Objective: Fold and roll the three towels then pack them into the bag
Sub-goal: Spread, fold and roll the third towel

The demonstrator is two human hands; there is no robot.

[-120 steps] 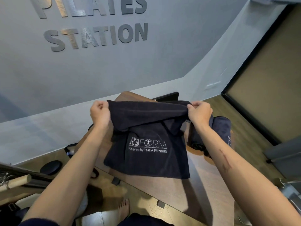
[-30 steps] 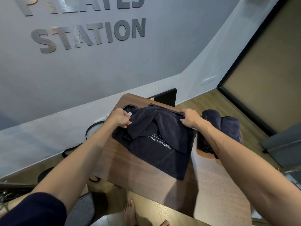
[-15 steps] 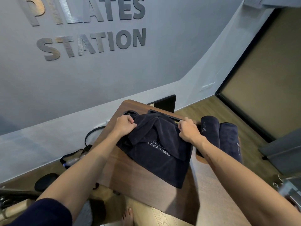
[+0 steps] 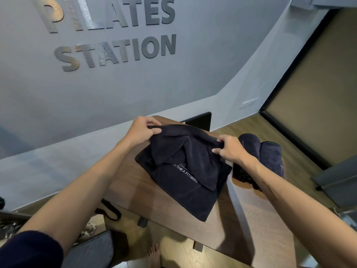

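Both your arms reach forward and down over the wooden table (image 4: 135, 192), bare from the elbows out; a dark sleeve (image 4: 31, 250) shows only at the lower left corner. Your left hand (image 4: 140, 130) sits at the far left corner of the dark towel (image 4: 185, 182), knuckles up, thumb and fingers pinched on a fold of cloth that is lifted slightly off the table. Your right hand (image 4: 230, 148) is at the far right edge of the same towel, wrist bent, fingers curled down and closed on the fabric there.

The towel lies on the table between your hands, partly folded: its upper layer is bunched and draped over the lower one, whose near corner points toward you. The fold covers most of the white lettering; only "THE A FITNESS" reads clearly, with a scrap of logo above it.

Just right of your right hand, two rolled dark towels (image 4: 268, 157) lie side by side, touching. Your right forearm hides their near ends, and what they rest on is hard to make out. Your fingertips on both hands are buried in cloth, so their exact hold is hidden. No bag can be identified with certainty. Wall lettering (image 4: 116, 49) reads "PILATES STATION", its top row cut off by the frame
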